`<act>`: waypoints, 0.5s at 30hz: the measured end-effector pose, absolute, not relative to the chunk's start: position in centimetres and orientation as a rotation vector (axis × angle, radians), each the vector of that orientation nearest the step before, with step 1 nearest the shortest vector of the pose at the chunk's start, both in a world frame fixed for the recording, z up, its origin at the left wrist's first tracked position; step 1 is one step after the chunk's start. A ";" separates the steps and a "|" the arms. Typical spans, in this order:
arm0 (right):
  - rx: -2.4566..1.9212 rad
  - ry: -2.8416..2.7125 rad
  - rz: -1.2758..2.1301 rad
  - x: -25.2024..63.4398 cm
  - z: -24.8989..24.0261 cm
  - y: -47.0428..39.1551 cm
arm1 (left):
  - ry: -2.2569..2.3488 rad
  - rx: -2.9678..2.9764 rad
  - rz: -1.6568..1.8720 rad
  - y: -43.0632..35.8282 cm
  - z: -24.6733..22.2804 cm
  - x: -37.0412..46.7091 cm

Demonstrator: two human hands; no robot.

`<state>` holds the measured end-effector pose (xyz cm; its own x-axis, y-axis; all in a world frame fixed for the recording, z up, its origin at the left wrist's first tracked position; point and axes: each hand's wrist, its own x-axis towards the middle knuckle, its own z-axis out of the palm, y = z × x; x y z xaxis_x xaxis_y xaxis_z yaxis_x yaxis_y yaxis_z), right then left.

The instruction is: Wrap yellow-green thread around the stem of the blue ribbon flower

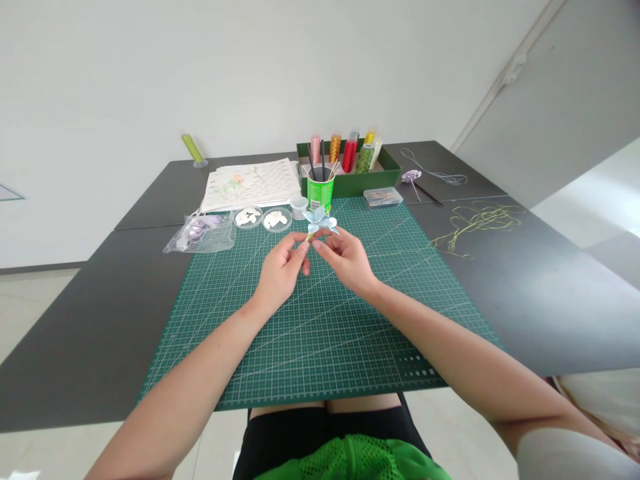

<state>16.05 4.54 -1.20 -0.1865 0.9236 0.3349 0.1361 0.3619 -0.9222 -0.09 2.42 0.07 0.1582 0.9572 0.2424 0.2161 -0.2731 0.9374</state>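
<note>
A pale blue artificial flower (317,219) is held up over the green cutting mat (320,347), its petals spread above my fingertips. My left hand (283,263) pinches the short greenish stem below the petals between thumb and fingers. From the other side, my right hand (347,260) is closed at the same stem, its thumb and fingers just under the bloom. A thin yellow-green thread (395,253) runs across the mat to the right of my hands. The fingertips hide part of the stem.
Behind the flower stands a green can (321,190) with brushes. Farther back, a green box (350,183) holds several thread spools. Petal dishes (277,219), a plastic bag (200,233) and paper sheets (250,185) lie left; a clear case (383,197) and tangled thread (480,220) lie right.
</note>
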 end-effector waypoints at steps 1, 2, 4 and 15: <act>-0.979 -1.607 0.926 16.1 -1.2 4.5 | 1.155 1.631 1.192 2.4 0.1 -0.1; -0.981 -1.616 0.887 16.2 -1.3 4.6 | 1.172 1.620 1.205 2.5 0.2 -0.2; -0.993 -1.640 0.801 16.4 -1.4 4.7 | 1.210 1.596 1.219 2.6 0.2 -0.4; -0.854 -2.096 0.279 18.2 -0.1 4.5 | 1.394 1.591 1.066 3.1 0.0 -0.8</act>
<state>18.24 4.49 -0.10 -0.4198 0.6612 0.6218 0.4753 0.7438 -0.4700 -0.85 3.09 0.00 0.0582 0.9925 0.1074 0.3640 -0.1213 0.9235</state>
